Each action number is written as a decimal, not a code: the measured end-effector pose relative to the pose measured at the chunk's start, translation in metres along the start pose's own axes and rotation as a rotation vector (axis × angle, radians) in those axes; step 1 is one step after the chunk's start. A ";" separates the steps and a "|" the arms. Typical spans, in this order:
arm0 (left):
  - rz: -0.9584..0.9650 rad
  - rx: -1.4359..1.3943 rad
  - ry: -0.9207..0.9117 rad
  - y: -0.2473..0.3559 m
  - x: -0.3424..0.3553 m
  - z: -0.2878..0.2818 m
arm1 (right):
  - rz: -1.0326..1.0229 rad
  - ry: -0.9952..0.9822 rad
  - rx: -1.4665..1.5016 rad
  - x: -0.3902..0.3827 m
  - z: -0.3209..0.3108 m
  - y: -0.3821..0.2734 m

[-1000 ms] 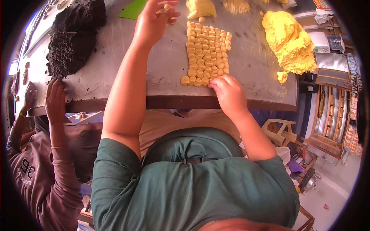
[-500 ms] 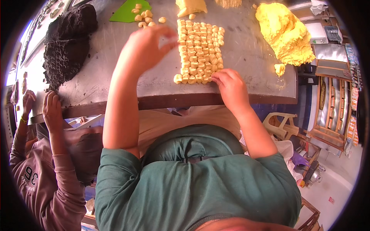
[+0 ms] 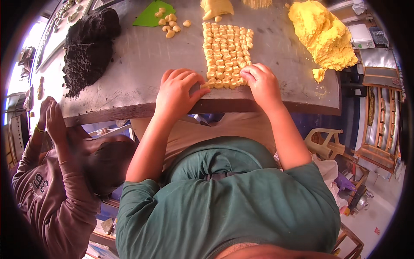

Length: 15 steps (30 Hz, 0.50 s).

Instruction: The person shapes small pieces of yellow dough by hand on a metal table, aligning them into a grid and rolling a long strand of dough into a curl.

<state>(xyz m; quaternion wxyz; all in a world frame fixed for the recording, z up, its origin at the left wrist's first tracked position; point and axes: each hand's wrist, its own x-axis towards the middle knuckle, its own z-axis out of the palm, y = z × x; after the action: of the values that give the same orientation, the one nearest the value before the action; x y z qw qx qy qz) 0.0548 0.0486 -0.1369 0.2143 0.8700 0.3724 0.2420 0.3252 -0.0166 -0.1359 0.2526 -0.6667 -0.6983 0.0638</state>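
Rows of small pale-yellow dough pieces lie packed in a block on the metal table. At the block's near left corner my left hand is closed, thumb and fingertips pinched on a corner dough piece. My right hand rests against the near right edge with thumb and fingers pressed together; what lies between them, if anything, is hidden. Several loose dough pieces sit beyond my left hand, by a green scraper. A larger lump of pale dough stands behind the block.
Black dough is heaped on the left, a big yellow dough mass on the right with a small yellow lump beside it. At the left, a co-worker's hands are together at the table edge. A plastic chair stands at right.
My left hand has come from near the loose pieces down to the block's near left corner. My right hand has shifted slightly up its right edge. The co-worker's hands have come together.
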 end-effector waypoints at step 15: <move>-0.166 -0.352 0.221 -0.001 0.001 -0.001 | 0.257 -0.002 0.147 0.017 0.000 0.011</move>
<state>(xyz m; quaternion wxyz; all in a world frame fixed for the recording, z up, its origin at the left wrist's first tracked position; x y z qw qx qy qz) 0.0545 0.0499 -0.1361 0.3400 0.7536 0.4159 0.3789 0.3352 0.0008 -0.1355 0.2898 -0.7300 -0.6011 0.1475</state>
